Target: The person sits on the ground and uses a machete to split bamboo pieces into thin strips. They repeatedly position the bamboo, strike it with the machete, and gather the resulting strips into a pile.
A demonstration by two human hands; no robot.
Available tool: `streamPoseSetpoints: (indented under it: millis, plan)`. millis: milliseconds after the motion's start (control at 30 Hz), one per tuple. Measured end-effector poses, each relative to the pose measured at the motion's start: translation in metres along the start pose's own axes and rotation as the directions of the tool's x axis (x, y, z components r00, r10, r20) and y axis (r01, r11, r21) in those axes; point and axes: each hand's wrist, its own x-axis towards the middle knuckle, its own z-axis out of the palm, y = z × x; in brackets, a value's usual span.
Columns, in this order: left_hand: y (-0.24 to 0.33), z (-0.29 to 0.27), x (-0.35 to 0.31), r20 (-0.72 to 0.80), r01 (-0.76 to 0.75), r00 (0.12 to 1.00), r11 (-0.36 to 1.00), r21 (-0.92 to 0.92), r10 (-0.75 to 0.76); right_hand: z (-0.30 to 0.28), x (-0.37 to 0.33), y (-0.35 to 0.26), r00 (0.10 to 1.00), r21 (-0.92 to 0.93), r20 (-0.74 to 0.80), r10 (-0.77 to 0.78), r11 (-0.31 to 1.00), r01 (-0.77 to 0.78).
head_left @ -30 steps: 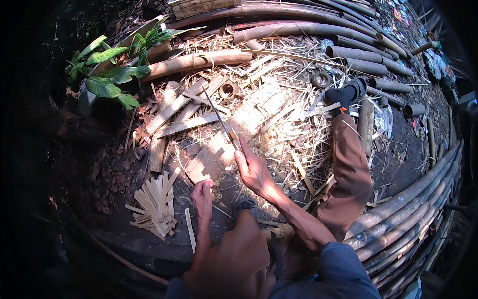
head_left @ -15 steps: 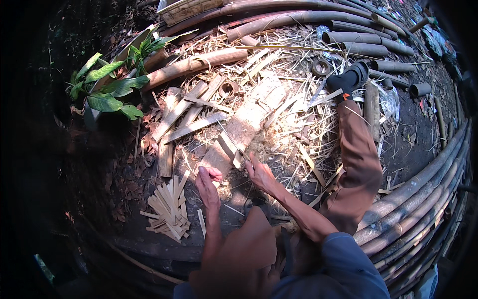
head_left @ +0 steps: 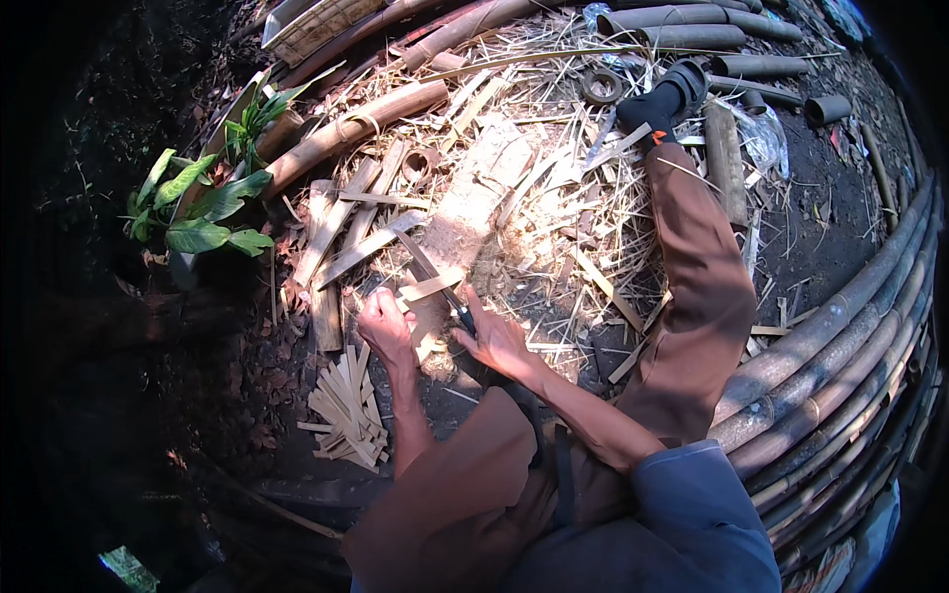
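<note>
- Bamboo strip (head_left: 435, 284): pale, short, slanted slightly up toward its right end; located between the two hands, crossing the knife (head_left: 419, 257).
- Left hand (head_left: 386, 328): fingers curled in, grip narrow, at the strip's left end. Fingertips partly hidden; cannot tell whether they pinch the strip.
- Right hand (head_left: 502, 348): closed about the knife's dark handle, thumb and forefinger lying along it. Blade points up and left, away from the body.
- Wooden plank (head_left: 481, 183): sunlit, beyond the hands, running up and right.
- Pile of cut strips (head_left: 348, 407): on the ground just left of the left forearm, loosely fanned.
- Shavings (head_left: 593, 232): scattered thickly to the right of the plank.
- Bamboo poles (head_left: 791, 371): stacked along the right side, beyond the extended right leg (head_left: 692, 287).
</note>
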Motion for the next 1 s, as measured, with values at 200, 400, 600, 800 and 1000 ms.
streamPoseSetpoints:
  millis: [200, 400, 600, 800, 1000]
  plan:
    - [0.004, -0.002, -0.004, 0.099, -0.034, 0.994, 0.997, -0.066, 0.041, -0.001, 0.006, -0.006, 0.993, 0.081, 0.066, 0.100, 0.991, -0.105]
    - [0.004, 0.022, -0.010, 0.140, -0.258, 0.957, 0.966, -0.002, 0.256, 0.014, 0.019, 0.036, 0.997, 0.208, 0.007, 0.078, 0.975, -0.078]
    - [0.018, 0.028, -0.014, 0.080, -0.328, 0.944, 0.936, 0.128, 0.320, -0.017, 0.021, 0.011, 0.982, 0.326, 0.168, 0.085, 0.935, -0.137]
    - [0.028, 0.038, -0.036, 0.050, -0.344, 0.939, 0.920, 0.191, 0.340, 0.001, 0.012, 0.057, 0.969, 0.172, 0.082, 0.232, 0.955, -0.243]
    - [0.016, 0.029, -0.018, 0.058, -0.405, 0.913, 0.882, 0.240, 0.404, -0.013, 0.026, 0.046, 0.891, 0.452, 0.413, 0.188, 0.807, -0.380]
